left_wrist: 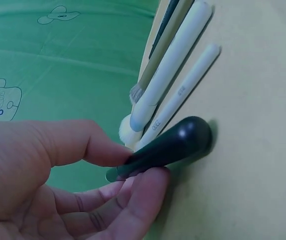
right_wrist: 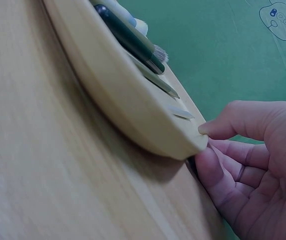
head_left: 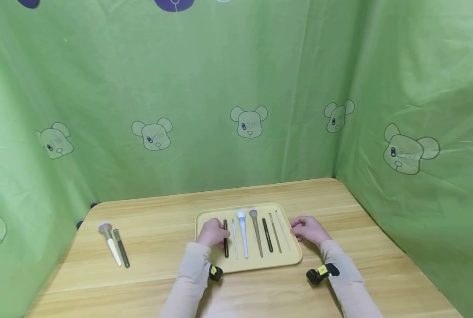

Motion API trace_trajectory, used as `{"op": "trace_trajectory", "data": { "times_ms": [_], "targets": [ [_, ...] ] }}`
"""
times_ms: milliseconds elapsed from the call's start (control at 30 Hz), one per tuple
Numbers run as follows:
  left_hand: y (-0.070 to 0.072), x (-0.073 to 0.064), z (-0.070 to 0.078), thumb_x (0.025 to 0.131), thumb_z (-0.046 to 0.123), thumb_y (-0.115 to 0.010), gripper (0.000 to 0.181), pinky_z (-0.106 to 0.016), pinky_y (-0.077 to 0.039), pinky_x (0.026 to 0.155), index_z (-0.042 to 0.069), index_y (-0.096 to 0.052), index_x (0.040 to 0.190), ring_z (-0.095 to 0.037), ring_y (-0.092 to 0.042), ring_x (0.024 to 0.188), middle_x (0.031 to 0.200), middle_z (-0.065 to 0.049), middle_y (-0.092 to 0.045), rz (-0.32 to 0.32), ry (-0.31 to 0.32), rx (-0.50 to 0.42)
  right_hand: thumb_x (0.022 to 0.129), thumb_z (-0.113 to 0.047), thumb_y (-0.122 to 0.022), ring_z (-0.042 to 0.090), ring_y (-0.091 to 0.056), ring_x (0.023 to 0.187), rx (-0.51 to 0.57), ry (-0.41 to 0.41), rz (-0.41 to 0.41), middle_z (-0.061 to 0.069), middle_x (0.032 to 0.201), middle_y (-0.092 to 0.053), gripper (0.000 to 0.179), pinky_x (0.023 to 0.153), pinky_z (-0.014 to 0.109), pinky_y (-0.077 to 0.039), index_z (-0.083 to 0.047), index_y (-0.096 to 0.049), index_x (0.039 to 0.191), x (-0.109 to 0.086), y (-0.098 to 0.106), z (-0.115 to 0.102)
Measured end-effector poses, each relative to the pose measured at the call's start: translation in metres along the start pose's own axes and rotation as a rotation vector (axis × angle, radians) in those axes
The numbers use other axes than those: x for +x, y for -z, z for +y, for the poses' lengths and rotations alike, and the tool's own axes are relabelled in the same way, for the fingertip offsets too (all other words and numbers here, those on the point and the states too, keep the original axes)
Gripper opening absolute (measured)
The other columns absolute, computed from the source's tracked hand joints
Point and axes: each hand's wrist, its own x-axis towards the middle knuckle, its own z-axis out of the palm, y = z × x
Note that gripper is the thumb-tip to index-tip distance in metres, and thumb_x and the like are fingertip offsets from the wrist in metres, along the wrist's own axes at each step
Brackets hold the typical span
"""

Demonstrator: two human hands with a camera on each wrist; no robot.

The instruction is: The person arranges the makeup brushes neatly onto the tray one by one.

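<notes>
My left hand [head_left: 212,232] is over the left part of a pale yellow tray [head_left: 256,264]. Its thumb and fingers pinch a dark-handled makeup brush [left_wrist: 175,145], whose rounded end points toward the camera in the left wrist view. Beside that brush lie a thin white brush [head_left: 235,238], a white-headed brush with a pale handle [head_left: 244,236] and a taupe brush [head_left: 257,232]. Further right in the tray are a short black brush [head_left: 267,235] and two slim sticks. At the tray's right side, my right hand [head_left: 309,229] pinches the rim between thumb and fingers.
On the wooden table [head_left: 153,247], left of the tray, lie a fluffy brush with a white handle [head_left: 111,243] and a black-handled brush [head_left: 121,248]. A green curtain [head_left: 204,66] with bear prints hangs behind and along both sides of the table.
</notes>
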Motion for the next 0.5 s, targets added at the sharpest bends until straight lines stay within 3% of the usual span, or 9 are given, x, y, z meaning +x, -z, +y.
{"op": "trace_trajectory", "data": {
  "times_ms": [300,500],
  "targets": [
    [-0.0028,-0.0049,0.0052,0.078,0.002,-0.070,0.014,-0.026,-0.055,0.050,0.002,-0.056,0.075,-0.020,-0.063,0.050,0.066,-0.006,-0.057,0.048,0.023,0.061,0.081,-0.004,-0.065,0.012,-0.061,0.068,-0.013,-0.005,0.000,0.012,0.085,-0.067,0.032,0.061,0.027,-0.057,0.013,-0.059,0.107,0.0005,0.0008,-0.0015],
    [-0.0082,-0.0066,0.0061,0.078,0.002,-0.069,0.017,-0.025,-0.053,0.045,0.004,-0.052,0.075,-0.021,-0.062,0.049,0.063,-0.006,-0.053,0.075,0.041,0.092,0.080,-0.004,-0.065,0.012,-0.060,0.068,-0.021,-0.006,0.008,0.010,0.083,-0.065,0.031,0.060,0.026,-0.056,0.013,-0.059,0.105,0.0005,-0.0001,-0.0007]
  ]
}}
